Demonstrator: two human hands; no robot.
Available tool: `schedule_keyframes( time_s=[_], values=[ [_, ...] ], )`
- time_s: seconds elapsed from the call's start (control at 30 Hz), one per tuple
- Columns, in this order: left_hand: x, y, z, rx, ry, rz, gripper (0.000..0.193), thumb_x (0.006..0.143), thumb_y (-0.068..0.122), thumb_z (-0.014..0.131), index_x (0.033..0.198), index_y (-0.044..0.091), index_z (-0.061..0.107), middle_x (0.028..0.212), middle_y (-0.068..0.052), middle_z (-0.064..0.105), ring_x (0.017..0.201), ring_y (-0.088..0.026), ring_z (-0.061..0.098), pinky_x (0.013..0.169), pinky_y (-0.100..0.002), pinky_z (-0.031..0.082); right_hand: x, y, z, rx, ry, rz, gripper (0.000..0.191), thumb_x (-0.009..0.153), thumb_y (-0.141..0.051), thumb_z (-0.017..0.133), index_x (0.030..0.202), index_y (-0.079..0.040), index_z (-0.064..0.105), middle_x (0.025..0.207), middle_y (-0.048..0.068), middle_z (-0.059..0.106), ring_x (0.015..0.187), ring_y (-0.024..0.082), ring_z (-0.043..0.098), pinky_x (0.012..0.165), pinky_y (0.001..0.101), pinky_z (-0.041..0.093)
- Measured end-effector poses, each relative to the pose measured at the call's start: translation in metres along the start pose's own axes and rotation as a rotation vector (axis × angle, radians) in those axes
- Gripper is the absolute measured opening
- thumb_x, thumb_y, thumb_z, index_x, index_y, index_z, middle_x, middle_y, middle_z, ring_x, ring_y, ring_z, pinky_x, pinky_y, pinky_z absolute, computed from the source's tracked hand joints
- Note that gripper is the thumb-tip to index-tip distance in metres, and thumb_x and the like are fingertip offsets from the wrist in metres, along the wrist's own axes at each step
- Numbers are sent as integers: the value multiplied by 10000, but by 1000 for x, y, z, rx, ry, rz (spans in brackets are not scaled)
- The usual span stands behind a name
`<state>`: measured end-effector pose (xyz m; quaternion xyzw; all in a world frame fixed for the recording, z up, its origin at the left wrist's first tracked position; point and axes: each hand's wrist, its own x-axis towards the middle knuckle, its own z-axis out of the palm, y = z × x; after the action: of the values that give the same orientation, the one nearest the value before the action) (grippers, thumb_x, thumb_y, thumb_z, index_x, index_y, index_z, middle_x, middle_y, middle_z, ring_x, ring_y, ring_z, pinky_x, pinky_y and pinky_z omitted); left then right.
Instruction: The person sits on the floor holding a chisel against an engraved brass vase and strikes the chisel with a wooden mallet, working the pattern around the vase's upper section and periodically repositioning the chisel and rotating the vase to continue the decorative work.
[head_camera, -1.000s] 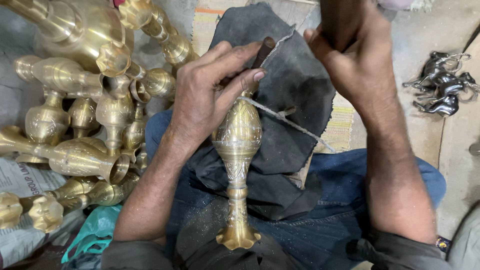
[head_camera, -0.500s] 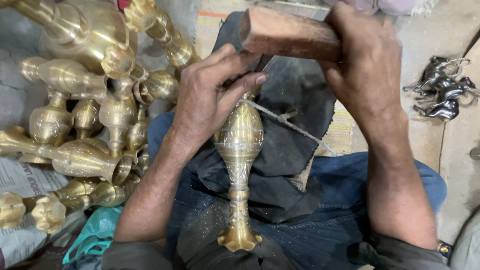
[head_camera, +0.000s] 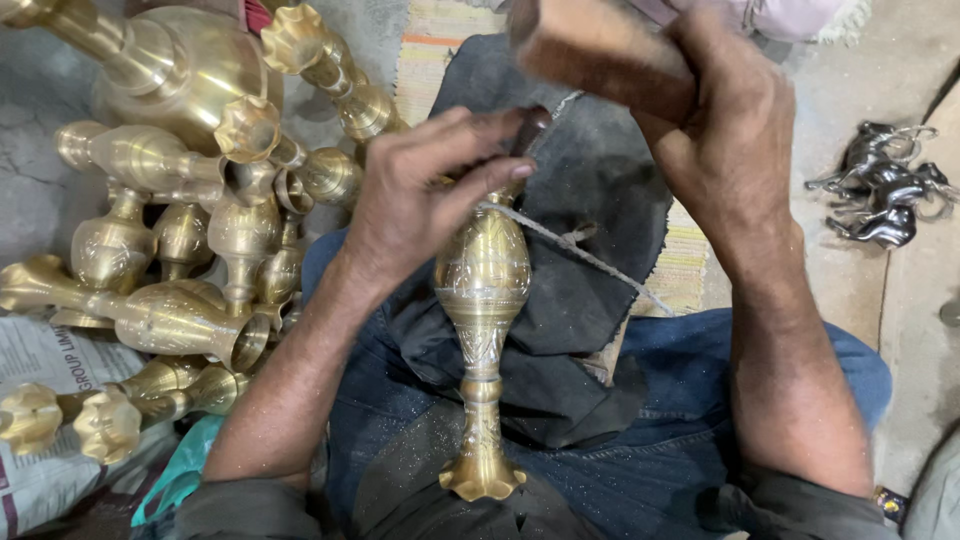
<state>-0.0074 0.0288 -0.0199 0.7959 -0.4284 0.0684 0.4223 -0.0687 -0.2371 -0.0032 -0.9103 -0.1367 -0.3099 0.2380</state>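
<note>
Since a moment ago our right hand (head_camera: 735, 150), fingers gripping the brown wooden mallet (head_camera: 600, 50), has swung lower toward the dark chisel (head_camera: 530, 125) our left hand (head_camera: 420, 200) pinches against the engraved brass vase (head_camera: 483, 300), braced on our lap.

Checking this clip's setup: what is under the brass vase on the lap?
A dark cloth lies under the brass vase, over blue jeans. A string crosses the cloth. Anything beneath the cloth is hidden.
</note>
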Motion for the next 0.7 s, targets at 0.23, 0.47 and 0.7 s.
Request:
schedule_keyframes(
  time_s=[0.23,0.47,0.7],
  values=[
    [-12,8,8,46,123,93,374,1026,187,817,1346,81,656,1064,-46,717,893,-122,741,721,-262,652,0,-6,-15,-376,-8,-49,272,881,26,769,1128,-31,671,960,124,659,927,333,645,822,477,475],
    [-14,14,6,19,111,51,426,1016,151,810,1405,110,642,955,-13,660,789,-108,682,658,-295,608,1,-8,-30,-283,-10,-103,423,830,37,776,1221,-13,624,1069,157,651,958,362,615,829,457,494],
    [-13,12,8,27,97,13,416,996,170,808,1382,116,664,913,2,654,761,-100,663,622,-285,592,-1,-2,-15,49,39,-44,461,972,59,717,1387,-7,527,1132,144,659,1033,278,674,847,386,565]
  ],
)
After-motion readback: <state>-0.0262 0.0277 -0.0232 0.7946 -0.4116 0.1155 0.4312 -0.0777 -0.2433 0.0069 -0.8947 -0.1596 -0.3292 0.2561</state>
